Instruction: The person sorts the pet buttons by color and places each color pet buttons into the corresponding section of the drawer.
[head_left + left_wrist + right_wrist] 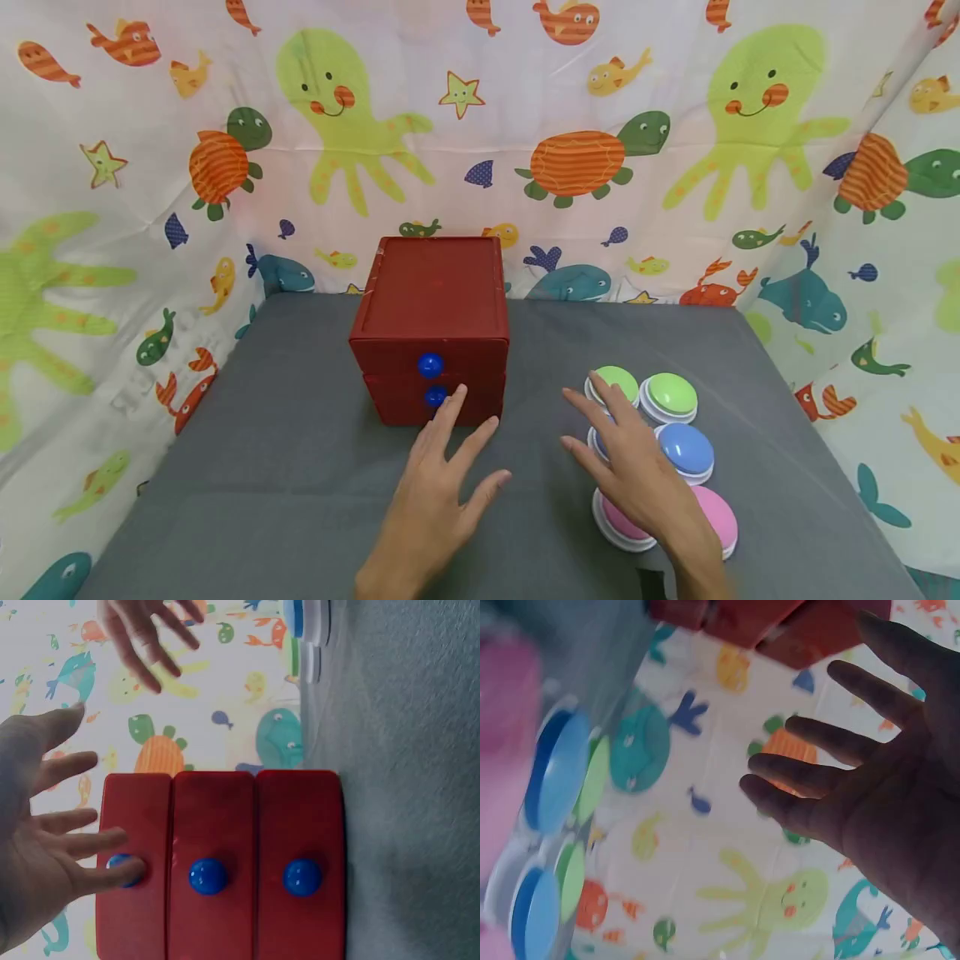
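A red drawer box (438, 287) stands on the grey table. In the left wrist view its front shows three drawers, each with a round blue knob (302, 877). My left hand (429, 500) hovers in front of the box with fingers spread, holding nothing; its fingertips overlap the lower part of the front in the head view. To the right, my right hand (645, 471) is spread above domed push buttons on white bases, also holding nothing. Two are green (672, 393), two blue (686, 448) and two pink (716, 510); the hand partly covers one blue and one pink button.
A white cloth (420, 75) printed with sea animals hangs behind the table (247, 500) and along both sides. Bare grey tabletop lies left of the box and between the box and the buttons. A small black item (651, 583) shows by the right wrist.
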Demonstrator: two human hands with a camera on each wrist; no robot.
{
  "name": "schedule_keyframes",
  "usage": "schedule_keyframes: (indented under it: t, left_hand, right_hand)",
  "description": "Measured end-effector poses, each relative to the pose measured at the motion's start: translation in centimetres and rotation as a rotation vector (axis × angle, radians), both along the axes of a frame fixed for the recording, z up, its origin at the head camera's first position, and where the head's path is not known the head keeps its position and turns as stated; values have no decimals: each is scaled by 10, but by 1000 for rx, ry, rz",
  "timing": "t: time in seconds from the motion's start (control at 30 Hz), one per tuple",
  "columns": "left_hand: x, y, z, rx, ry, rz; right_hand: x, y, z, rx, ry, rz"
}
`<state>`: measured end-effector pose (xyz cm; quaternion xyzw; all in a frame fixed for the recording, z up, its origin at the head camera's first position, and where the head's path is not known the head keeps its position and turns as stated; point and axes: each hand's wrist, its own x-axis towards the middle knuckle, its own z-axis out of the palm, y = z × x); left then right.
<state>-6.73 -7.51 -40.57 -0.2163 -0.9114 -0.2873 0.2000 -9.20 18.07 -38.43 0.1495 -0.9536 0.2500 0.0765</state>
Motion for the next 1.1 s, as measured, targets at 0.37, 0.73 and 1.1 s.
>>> schedule_keyframes:
  t: [0.37, 0.73, 1.1]
  left_hand:
    - [-34, -21, 30, 303, 326, 119]
    - [-85, -65, 48, 456, 140, 369]
    - [-110, -96, 53, 509, -369, 341]
  right_hand:
    - [-18, -59, 23, -302, 5, 352]
    - [-36, -113, 26, -495, 37, 336]
    - [-44, -133, 18, -544, -7, 334]
